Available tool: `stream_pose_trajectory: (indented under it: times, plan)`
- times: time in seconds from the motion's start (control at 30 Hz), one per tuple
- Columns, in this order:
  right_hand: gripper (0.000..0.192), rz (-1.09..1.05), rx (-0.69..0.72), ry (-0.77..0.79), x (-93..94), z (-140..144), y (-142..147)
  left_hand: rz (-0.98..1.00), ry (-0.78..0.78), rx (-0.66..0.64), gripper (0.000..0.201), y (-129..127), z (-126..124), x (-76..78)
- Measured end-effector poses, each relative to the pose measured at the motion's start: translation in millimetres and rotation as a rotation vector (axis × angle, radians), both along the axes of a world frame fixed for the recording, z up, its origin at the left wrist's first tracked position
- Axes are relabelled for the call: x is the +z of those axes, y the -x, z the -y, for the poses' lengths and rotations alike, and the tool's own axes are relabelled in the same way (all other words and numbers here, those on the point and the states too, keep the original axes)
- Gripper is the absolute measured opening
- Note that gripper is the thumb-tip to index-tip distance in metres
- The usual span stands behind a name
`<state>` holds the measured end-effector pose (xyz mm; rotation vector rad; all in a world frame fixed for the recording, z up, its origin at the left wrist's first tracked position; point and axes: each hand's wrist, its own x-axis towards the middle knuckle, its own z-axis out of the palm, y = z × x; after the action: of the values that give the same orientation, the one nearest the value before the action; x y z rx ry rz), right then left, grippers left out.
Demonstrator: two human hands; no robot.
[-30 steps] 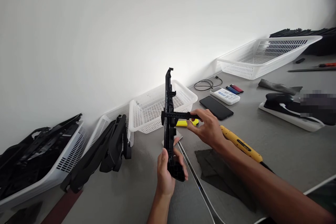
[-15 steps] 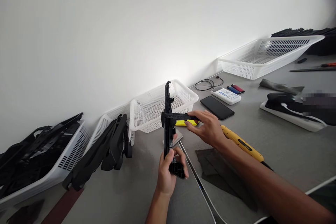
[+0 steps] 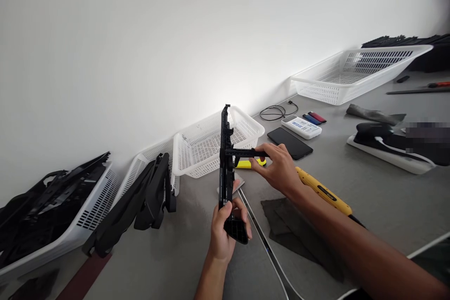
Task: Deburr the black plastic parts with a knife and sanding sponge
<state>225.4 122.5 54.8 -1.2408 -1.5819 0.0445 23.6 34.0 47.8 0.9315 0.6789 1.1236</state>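
Left hand wrapped tight round the ribbed bottom end of the long black plastic part, stood upright above that grip. Looked light and stiff, thin clips up top probably snappable, so best held low on the chunky end. Right hand pinched shut on the black caliper, crossing the part mid-length. Beyond both, white basket on the desk.
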Motion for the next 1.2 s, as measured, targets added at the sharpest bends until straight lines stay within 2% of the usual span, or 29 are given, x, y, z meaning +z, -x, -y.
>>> stream_pose_trajectory:
  times: [0.53, 0.67, 0.87, 1.2]
  plan:
    - [0.006, 0.004, 0.069, 0.031, -3.5, -0.7, 1.2, -0.120, -0.005, 0.000, 0.068, 4.0, -0.4, -2.7]
    - [0.005, -0.021, 0.085, 0.042, -2.1, 0.2, 1.0, -0.105, 0.010, -0.023, 0.070, -0.5, 0.8, -4.3]
    - [0.007, -0.023, 0.069, 0.032, 0.3, -0.9, -3.5, -0.057, -0.016, 0.014, 0.066, -0.7, 0.2, -2.4]
    - [0.008, -0.037, 0.066, 0.045, -6.2, -3.4, -2.6, -0.093, -0.042, 0.023, 0.068, -0.4, 0.8, -0.4]
